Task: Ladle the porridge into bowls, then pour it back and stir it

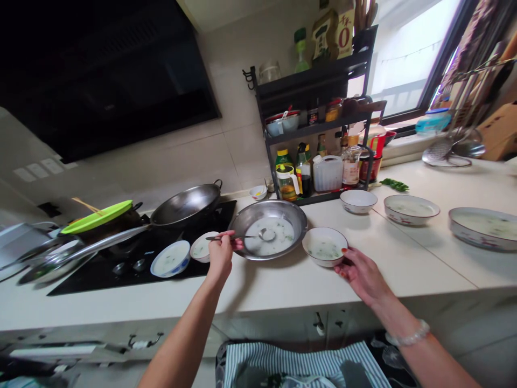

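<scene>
My left hand (223, 250) is closed round the dark handle of a ladle (266, 235). The ladle's metal bowl rests over whitish soup with green bits in a wide steel basin (301, 229). On the right, my right hand (361, 272) grips the rim and side of a white bowl (326, 261) that holds similar soup. That bowl stands close beside the basin, on the counter or just above it; I cannot tell which. Left of the basin, a small soup bowl (201, 248) sits partly behind my left hand, next to a blue-patterned bowl (169, 260).
A wok (188, 205) and a lime-green basin (100, 216) stand on the black stove (133, 277). Along the counter (407, 264) to the right are several bowls, including a larger soup bowl (484, 234). A black rack (313, 132) with bottles stands at the wall.
</scene>
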Demonstrator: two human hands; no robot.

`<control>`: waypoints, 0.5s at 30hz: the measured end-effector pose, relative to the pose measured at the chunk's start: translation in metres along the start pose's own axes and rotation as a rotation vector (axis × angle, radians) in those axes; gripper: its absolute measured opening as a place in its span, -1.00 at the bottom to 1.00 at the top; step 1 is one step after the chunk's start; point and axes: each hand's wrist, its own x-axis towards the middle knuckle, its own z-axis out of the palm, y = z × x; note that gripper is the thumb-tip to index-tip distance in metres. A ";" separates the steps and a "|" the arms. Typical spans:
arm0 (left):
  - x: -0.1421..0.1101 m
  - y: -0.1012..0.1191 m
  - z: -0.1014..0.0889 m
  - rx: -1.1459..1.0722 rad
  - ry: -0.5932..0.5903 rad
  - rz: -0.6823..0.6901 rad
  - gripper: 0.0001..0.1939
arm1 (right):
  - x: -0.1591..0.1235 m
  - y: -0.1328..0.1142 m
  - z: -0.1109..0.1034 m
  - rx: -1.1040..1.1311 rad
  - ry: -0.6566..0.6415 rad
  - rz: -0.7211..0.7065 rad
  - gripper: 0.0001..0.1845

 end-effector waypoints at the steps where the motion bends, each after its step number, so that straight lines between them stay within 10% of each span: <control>1: 0.002 0.000 0.000 -0.027 0.025 -0.019 -0.86 | 0.000 0.000 0.000 0.001 -0.002 0.000 -0.76; 15: 0.003 0.010 -0.003 -0.057 0.032 -0.019 -0.82 | 0.001 0.001 -0.001 -0.009 0.017 -0.009 -0.73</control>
